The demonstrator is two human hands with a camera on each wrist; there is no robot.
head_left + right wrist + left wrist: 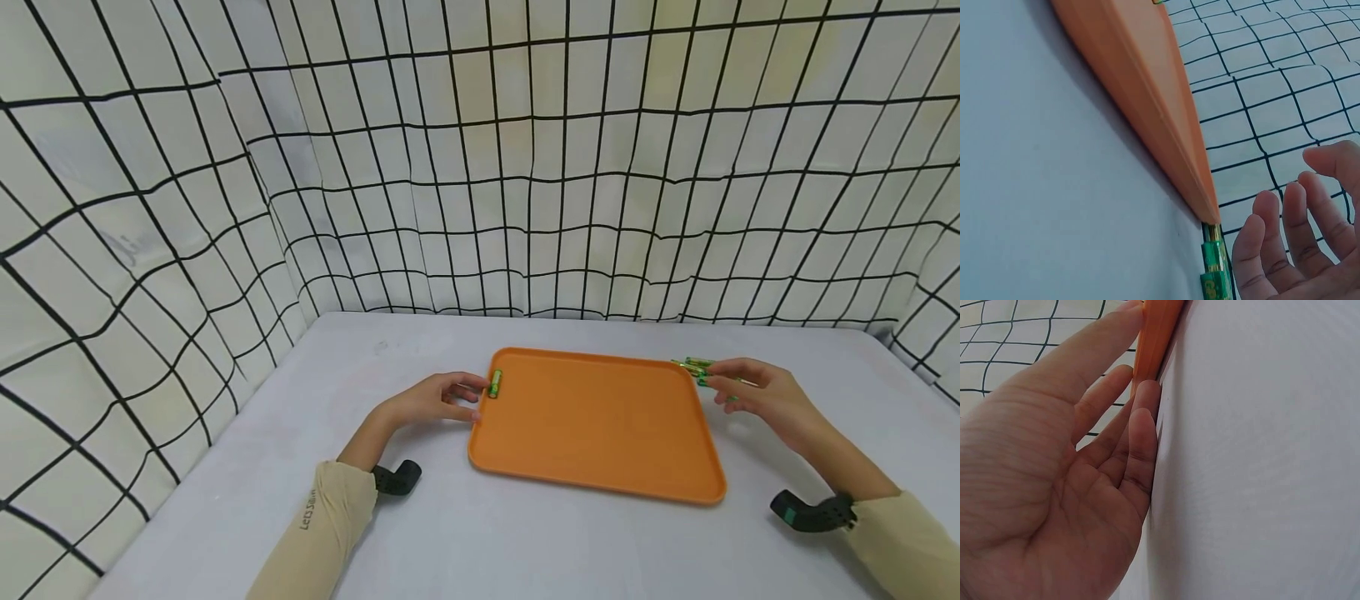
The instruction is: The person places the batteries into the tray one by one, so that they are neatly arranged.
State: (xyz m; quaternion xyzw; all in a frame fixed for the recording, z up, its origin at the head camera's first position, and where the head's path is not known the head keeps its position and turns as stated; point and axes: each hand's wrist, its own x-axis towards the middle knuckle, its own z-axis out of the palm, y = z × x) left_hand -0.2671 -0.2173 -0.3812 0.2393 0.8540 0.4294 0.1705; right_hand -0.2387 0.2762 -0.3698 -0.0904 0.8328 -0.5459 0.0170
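Observation:
An orange tray [600, 425] lies on the table. My left hand [431, 400] is at the tray's left rim, fingertips and thumb right against its outer edge; in the left wrist view the fingers are loosely bent beside the rim [1154, 347]. Inside the tray, close to those fingertips, lies one green battery [495, 383]. Beyond the tray's far right corner are several green and gold batteries [699, 362], partly hidden by my right hand [765, 400]. In the right wrist view that hand's fingers are spread and relaxed, apart from the batteries [1215, 269], with nothing held.
The white table [570, 542] carries the tray near its middle. White walls covered by a black grid net [525, 175] stand behind and at both sides. A dark wrist camera [397, 478] is strapped at the left wrist, another [810, 510] at the right.

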